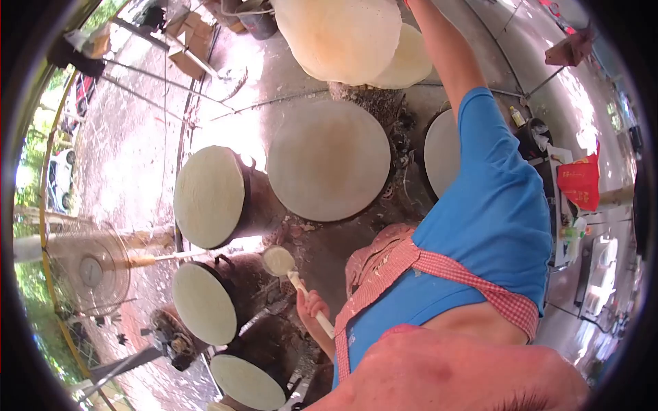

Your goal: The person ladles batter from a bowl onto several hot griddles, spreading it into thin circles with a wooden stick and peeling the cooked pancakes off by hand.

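Note:
My left hand (pixel 314 308), at the lower centre, is wrapped round the pale handle of a ladle (pixel 279 261). The ladle's round bowl holds creamy batter, between the left-side griddles and my checked apron (pixel 391 267). My right arm, in a blue sleeve, reaches to the top edge; the hand lies outside the frame. Beside that forearm are large thin pale flatbreads (pixel 336 38), overlapping at the top. Below them is a big round griddle (pixel 329 161) with a bare greyish surface.
Round griddles topped with pale batter or flatbread stand at left (pixel 209 197), lower left (pixel 204 303) and bottom (pixel 247 381). Another griddle (pixel 441 152) is partly behind my sleeve. A fan (pixel 91 272) stands far left, and a red bag (pixel 580 182) is at right.

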{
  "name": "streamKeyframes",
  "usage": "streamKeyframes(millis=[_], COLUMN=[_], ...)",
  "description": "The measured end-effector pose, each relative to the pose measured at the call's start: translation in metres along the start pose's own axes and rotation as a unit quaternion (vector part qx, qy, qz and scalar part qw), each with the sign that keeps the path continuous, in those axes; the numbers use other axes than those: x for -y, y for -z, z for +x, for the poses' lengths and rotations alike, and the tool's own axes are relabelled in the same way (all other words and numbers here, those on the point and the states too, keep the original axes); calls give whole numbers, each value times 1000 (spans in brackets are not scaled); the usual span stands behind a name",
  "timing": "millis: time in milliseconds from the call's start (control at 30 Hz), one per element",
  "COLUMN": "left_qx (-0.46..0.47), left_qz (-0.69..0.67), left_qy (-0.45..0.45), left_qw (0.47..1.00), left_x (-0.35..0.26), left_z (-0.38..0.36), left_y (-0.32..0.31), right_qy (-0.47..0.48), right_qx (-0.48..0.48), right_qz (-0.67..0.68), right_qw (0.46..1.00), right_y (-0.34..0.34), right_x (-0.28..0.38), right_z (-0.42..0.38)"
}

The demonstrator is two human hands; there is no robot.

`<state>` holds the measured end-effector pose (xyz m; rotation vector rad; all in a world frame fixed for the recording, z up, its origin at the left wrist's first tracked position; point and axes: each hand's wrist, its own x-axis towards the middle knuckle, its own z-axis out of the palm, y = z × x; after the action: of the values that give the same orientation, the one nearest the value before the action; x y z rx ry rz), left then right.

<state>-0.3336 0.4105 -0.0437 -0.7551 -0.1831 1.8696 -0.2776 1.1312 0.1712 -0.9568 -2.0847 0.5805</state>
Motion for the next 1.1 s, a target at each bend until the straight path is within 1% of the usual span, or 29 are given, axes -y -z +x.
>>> streamKeyframes(millis=[67,133,167,200,233,267,300,333,400,433,500,533,567,600,633,667,700,733,767,800,833,867,900,933,967,1000,1033,1067,1100], left_qx=[4,12,-16,-44,-35,-31,-45,-57,-73,-76,-85,-91,-95,-93,-83,-66,-50,-30,-6,5,19,34,60,59,57,60,21,15,-4], left_qz=[4,4,2,-1,-48,-46,-26,-6,3,-9,-22,-20,-22,-31,-14,2,-15,0,14,15,15,-9,-37,-49,-65,-82,-79,-55,-41], left_qy=[7,10,-7,-26,-48,-48,-51,-55,-77,-87,-104,-112,-121,-128,-109,-95,-118,-82,-55,-59,-71,-70,-69,-87,-101,-92,-129,-181,-228], left_qw=[1000,1000,1000,999,997,997,997,997,994,993,991,989,988,987,990,993,992,996,998,998,997,997,995,993,991,991,988,982,973], left_x=[16,23,23,28,73,72,66,64,77,84,92,96,99,98,92,83,70,51,39,33,30,22,21,19,23,21,22,28,29], left_z=[7,11,10,14,19,24,21,24,30,31,30,30,30,28,25,20,16,11,0,-9,-17,-25,-36,-50,-69,-86,-104,-123,-130], left_y=[-2,-7,-9,-14,-56,-58,-58,-58,-72,-76,-84,-87,-87,-83,-77,-69,-55,-35,-15,-3,3,6,13,25,30,49,64,74,78], right_qy=[-85,-200,-258,-311,-319,-343,-316,-307,-465,-468,-385,-385,-443,-465,-487,-473,-434,-393,-359,-357,-279,-238,-206,-122,-8,-87,-164,-207,-234], right_qx=[-59,-113,-136,-150,-201,-215,-190,-155,-52,-45,-36,-29,-47,-61,-77,-89,-74,-62,-38,15,12,41,81,115,-18,98,214,252,328], right_qz=[41,89,112,129,85,100,-63,-193,-166,-160,-250,-249,-225,-226,-226,-246,-277,-309,-304,-293,-254,-215,-217,-199,-43,55,138,269,243], right_qw=[994,969,950,930,922,909,927,919,868,868,888,888,866,854,840,841,854,864,882,887,926,946,951,965,999,990,953,906,882], right_y=[11,3,-4,-19,-38,-57,-81,-99,-112,-119,-126,-119,-99,-86,-72,-67,-71,-75,-86,-88,-102,-117,-144,-170,-211,-215,-212,-227,-252], right_x=[-54,-133,-169,-219,-257,-289,-338,-370,-371,-384,-400,-381,-339,-311,-281,-267,-271,-272,-281,-246,-218,-186,-187,-192,-221,-160,-71,-27,24], right_z=[-3,-19,-32,-44,-62,-88,-103,-120,-131,-130,-129,-129,-123,-127,-132,-143,-150,-159,-165,-171,-175,-186,-194,-208,-226,-246,-271,-294,-307])
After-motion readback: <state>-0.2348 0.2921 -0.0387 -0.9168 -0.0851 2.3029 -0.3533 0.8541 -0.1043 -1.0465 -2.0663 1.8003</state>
